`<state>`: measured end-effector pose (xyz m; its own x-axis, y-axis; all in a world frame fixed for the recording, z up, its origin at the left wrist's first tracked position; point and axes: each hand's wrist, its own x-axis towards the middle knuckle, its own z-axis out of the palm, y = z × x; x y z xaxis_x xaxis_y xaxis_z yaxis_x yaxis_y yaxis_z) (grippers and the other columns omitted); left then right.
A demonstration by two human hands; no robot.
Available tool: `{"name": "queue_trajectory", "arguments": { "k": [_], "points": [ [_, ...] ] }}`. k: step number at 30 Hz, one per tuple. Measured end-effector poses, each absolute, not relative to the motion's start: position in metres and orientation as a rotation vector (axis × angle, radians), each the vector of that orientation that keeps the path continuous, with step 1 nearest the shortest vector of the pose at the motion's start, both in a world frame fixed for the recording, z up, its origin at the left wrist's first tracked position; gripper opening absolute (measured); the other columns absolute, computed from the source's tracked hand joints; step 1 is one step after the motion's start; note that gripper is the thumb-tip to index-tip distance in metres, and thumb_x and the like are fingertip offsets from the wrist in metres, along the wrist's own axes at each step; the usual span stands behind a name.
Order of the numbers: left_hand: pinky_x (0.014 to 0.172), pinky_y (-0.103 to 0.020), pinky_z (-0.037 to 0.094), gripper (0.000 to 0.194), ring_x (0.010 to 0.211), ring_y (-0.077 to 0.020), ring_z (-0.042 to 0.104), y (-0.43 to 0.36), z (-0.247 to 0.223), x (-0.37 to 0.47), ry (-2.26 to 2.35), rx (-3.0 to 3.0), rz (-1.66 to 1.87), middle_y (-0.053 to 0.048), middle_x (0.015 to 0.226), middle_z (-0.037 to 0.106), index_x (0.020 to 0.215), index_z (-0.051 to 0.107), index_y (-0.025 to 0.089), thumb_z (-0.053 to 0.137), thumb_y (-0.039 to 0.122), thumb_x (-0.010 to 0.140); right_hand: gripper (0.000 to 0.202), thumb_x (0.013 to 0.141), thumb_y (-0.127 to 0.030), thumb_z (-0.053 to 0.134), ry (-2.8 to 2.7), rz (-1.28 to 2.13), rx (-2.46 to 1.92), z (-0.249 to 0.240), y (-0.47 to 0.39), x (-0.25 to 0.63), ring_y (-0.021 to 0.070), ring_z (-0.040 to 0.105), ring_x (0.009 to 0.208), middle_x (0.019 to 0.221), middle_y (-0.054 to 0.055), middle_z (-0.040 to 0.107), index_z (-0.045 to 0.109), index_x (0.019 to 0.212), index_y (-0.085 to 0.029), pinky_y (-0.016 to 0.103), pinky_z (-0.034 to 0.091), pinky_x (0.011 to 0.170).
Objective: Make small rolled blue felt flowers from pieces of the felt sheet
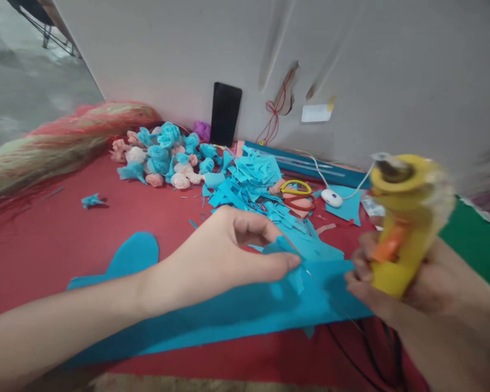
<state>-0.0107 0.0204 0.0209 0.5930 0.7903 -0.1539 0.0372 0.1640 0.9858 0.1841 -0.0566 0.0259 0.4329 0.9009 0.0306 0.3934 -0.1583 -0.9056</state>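
A red tabletop (pixel 44 239) underlies the work, and taking the left hand's pinch as the clock's centre, a large blue sheet (pixel 179 321) spreads across it from about 4 o'clock round to 8, its rounded lobe near 9. The left hand (pixel 224 256) is held over this sheet; whether the two touch cannot be told. At 10 to 11 o'clock sits a heap of blue, pink and white flowers (pixel 159 158), with loose blue scraps (pixel 253 174) crowding the space from 11 to 12. The right hand (pixel 428 283), at 3 o'clock, has its fingers wrapped around a yellow glue gun (pixel 408 234), whose upper end is too blurred to read. Yellow-handled scissors (pixel 296 188) lie among the scraps at 12, and a white switch (pixel 331 197) rests near 1. Smallest is a blue piece (pixel 285 244), pinched between the left thumb and fingers at the clock's centre, just above the sheet and apart from the gun. Working well here would call for a light, steady pinch near the piece's edge, leaving its face exposed without creasing it. The gun would best be steadied before its tip nears the piece, angled away from the bare fingertips and used sparingly, since thin material could soak through or stick to skin.
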Motion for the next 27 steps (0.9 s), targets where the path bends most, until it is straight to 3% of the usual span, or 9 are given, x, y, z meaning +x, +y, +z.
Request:
{"name": "queue_trajectory", "arguments": {
  "k": [3,9,17,27],
  "points": [
    [0.050,-0.014,0.038,0.016,0.055,-0.0045,0.046,0.020,0.016,-0.007,0.800,1.349,0.607,0.004,0.058,0.054,0.058,0.055,0.014,0.065,0.024,0.066,0.047,0.053,-0.023,0.078,-1.061,0.835,-1.629,0.027,-0.047,0.157,0.0080,0.048,0.053,0.069,-0.005,0.050,0.048,0.090,-0.025,0.013,0.043,0.042],
    [0.053,-0.014,0.041,0.010,0.057,-0.0055,0.049,0.016,0.014,-0.004,0.746,1.364,0.601,0.003,0.061,0.058,0.063,0.059,0.014,0.063,0.020,0.068,0.051,0.053,-0.024,0.074,-1.022,0.921,-1.660,0.029,-0.045,0.146,0.0045,0.047,0.053,0.066,-0.008,0.049,0.046,0.096,-0.027,0.008,0.044,0.046],
    [0.059,-0.015,0.046,0.006,0.059,-0.0066,0.053,0.013,0.012,-0.001,0.713,1.426,0.655,0.003,0.062,0.061,0.063,0.062,0.013,0.064,0.016,0.068,0.042,0.060,-0.017,0.066,-1.187,0.893,-1.619,0.024,-0.045,0.148,0.0043,0.052,0.051,0.065,-0.009,0.050,0.042,0.094,-0.026,0.009,0.048,0.046],
    [0.060,-0.012,0.048,0.003,0.063,-0.0059,0.058,0.011,0.010,-0.001,0.694,1.418,0.718,0.003,0.065,0.066,0.066,0.065,0.015,0.064,0.014,0.068,0.036,0.062,-0.019,0.064,-1.248,0.803,-1.564,0.018,-0.045,0.149,0.0054,0.053,0.050,0.066,-0.007,0.050,0.044,0.092,-0.025,0.011,0.050,0.045]
  ]
}}
